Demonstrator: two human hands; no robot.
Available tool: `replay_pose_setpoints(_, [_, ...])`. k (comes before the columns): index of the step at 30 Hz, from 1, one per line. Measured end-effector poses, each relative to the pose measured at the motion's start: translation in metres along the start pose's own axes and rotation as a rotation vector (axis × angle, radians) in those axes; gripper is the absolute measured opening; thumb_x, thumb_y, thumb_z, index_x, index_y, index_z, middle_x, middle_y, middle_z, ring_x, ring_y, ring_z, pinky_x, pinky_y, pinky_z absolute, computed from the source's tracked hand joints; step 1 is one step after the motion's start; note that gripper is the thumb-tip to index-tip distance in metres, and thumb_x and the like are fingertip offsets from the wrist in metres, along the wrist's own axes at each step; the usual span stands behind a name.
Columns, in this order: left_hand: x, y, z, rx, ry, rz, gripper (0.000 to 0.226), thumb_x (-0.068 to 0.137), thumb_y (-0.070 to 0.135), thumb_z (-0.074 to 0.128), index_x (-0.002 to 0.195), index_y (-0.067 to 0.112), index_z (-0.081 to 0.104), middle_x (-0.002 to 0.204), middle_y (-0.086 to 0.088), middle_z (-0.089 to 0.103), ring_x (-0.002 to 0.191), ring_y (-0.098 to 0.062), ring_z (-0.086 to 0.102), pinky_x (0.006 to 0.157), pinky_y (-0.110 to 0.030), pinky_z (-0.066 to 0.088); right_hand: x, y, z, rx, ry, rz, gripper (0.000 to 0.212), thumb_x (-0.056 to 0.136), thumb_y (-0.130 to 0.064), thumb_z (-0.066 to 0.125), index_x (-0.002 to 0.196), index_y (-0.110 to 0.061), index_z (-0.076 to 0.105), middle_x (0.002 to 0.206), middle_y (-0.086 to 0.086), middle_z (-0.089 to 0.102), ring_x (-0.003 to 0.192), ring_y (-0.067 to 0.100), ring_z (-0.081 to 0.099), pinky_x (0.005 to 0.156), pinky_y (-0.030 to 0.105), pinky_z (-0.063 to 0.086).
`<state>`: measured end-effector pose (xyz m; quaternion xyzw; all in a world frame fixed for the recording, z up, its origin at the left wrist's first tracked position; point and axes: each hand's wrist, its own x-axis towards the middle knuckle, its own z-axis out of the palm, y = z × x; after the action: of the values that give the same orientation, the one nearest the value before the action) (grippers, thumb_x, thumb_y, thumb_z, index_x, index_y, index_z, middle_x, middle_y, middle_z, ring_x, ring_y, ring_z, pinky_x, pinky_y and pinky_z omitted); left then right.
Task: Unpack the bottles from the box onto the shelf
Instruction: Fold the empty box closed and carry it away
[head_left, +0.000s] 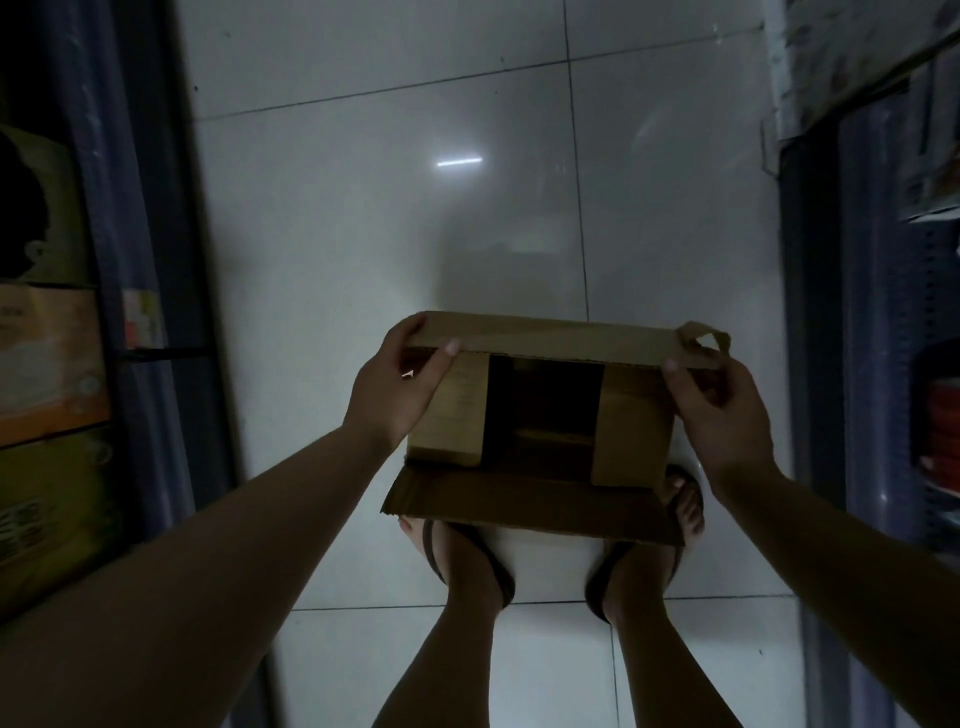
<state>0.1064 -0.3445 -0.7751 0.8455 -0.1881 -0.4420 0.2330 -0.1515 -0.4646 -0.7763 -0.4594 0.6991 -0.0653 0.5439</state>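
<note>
Both hands work the far flap (545, 335) of a cardboard box (540, 415) held above a tiled floor (363, 218) in a dim aisle: the left hand (395, 387) pinches the flap's left end between thumb and fingers, while the right hand (719, 402) pinches its right end beside a curl of loose tape (704, 338). To do it well, the flap should probably fold back evenly from both ends, with the box kept level so nothing tips out. One box, four flaps showing: far, near (530, 512) and two inner ones, left (454, 415) and right (631, 426), part-way over a dark opening. No bottles can be made out inside. Shelves (171, 291) stand on both sides; two sandalled feet (467, 556) are below.
</note>
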Motion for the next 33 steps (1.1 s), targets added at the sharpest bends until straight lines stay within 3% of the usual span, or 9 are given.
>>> replay_pose_setpoints(4, [-0.002, -0.020, 0.002, 0.050, 0.013, 0.028, 0.065, 0.079, 0.048, 0.068, 0.137, 0.031, 0.044, 0.129, 0.007, 0.051, 0.113, -0.013, 0.055, 0.091, -0.031, 0.051, -0.006, 0.016, -0.001, -0.074, -0.006, -0.038, 0.062, 0.083, -0.040, 0.067, 0.136, -0.021, 0.041, 0.118, -0.009, 0.051, 0.109, 0.012, 0.051, 0.083, 0.027, 0.045])
replay_pose_setpoints(9, [-0.003, -0.034, 0.013, 0.083, 0.094, 0.092, 0.066, 0.077, 0.037, 0.075, 0.135, 0.026, 0.046, 0.118, 0.005, 0.043, 0.104, -0.013, 0.054, 0.077, -0.013, 0.045, -0.004, 0.027, 0.004, -0.189, 0.043, -0.038, 0.070, 0.078, -0.039, 0.073, 0.136, -0.015, 0.040, 0.111, 0.002, 0.058, 0.100, 0.017, 0.055, 0.081, 0.030, 0.043])
replay_pose_setpoints(13, [0.002, -0.042, 0.018, 0.039, 0.119, 0.034, 0.071, 0.076, 0.035, 0.076, 0.138, 0.026, 0.042, 0.120, 0.000, 0.041, 0.097, -0.016, 0.056, 0.082, -0.029, 0.052, 0.006, 0.029, 0.008, -0.234, 0.063, 0.061, 0.078, 0.076, -0.040, 0.075, 0.137, -0.009, 0.038, 0.111, 0.008, 0.058, 0.108, 0.028, 0.056, 0.088, 0.036, 0.045])
replay_pose_setpoints(17, [0.004, -0.048, 0.019, 0.140, 0.082, 0.046, 0.080, 0.074, 0.034, 0.078, 0.141, 0.023, 0.035, 0.124, -0.005, 0.054, 0.093, -0.018, 0.060, 0.071, -0.024, 0.049, 0.010, 0.028, 0.009, -0.280, 0.004, 0.065, 0.063, 0.080, -0.039, 0.071, 0.130, -0.008, 0.047, 0.127, 0.012, 0.058, 0.117, 0.032, 0.054, 0.097, 0.040, 0.043])
replay_pose_setpoints(22, [-0.003, -0.064, 0.017, 0.352, -0.038, -0.063, 0.087, 0.063, 0.036, 0.084, 0.134, 0.020, 0.038, 0.111, -0.007, 0.056, 0.096, -0.026, 0.060, 0.073, -0.033, 0.045, 0.019, 0.019, 0.017, -0.392, -0.022, -0.052, 0.044, 0.082, -0.025, 0.070, 0.115, -0.002, 0.053, 0.115, 0.017, 0.060, 0.106, 0.032, 0.056, 0.082, 0.033, 0.041])
replay_pose_setpoints(25, [-0.009, -0.066, 0.016, 0.602, -0.045, -0.023, 0.078, 0.055, 0.039, 0.087, 0.115, 0.011, 0.048, 0.117, -0.009, 0.048, 0.101, -0.031, 0.053, 0.075, -0.040, 0.048, 0.028, 0.013, 0.026, -0.445, -0.087, -0.137, 0.044, 0.081, -0.021, 0.070, 0.116, -0.001, 0.052, 0.115, 0.017, 0.059, 0.105, 0.033, 0.057, 0.081, 0.031, 0.041])
replay_pose_setpoints(28, [-0.011, -0.061, 0.021, 0.701, -0.198, 0.131, 0.084, 0.060, 0.030, 0.084, 0.132, 0.016, 0.041, 0.129, -0.008, 0.046, 0.109, -0.029, 0.051, 0.082, -0.040, 0.050, 0.036, 0.006, 0.038, -0.506, -0.145, -0.235, 0.042, 0.082, -0.018, 0.070, 0.116, -0.003, 0.052, 0.116, 0.016, 0.059, 0.105, 0.030, 0.056, 0.080, 0.029, 0.040])
replay_pose_setpoints(30, [-0.013, -0.056, 0.027, 0.697, -0.280, 0.235, 0.086, 0.068, 0.030, 0.076, 0.141, 0.028, 0.030, 0.129, -0.003, 0.050, 0.108, -0.024, 0.054, 0.083, -0.038, 0.052, 0.040, 0.000, 0.046, -0.528, -0.179, -0.283, 0.039, 0.083, -0.017, 0.067, 0.118, -0.005, 0.053, 0.118, 0.014, 0.059, 0.106, 0.028, 0.056, 0.079, 0.027, 0.038])
replay_pose_setpoints(33, [-0.008, -0.046, 0.037, 0.486, -0.216, 0.273, 0.069, 0.078, 0.028, 0.069, 0.138, 0.032, 0.038, 0.130, 0.002, 0.053, 0.111, -0.019, 0.055, 0.086, -0.028, 0.045, 0.045, -0.010, 0.058, -0.564, -0.267, -0.345, 0.036, 0.084, -0.017, 0.065, 0.118, -0.011, 0.055, 0.117, 0.010, 0.060, 0.106, 0.026, 0.057, 0.077, 0.025, 0.037])
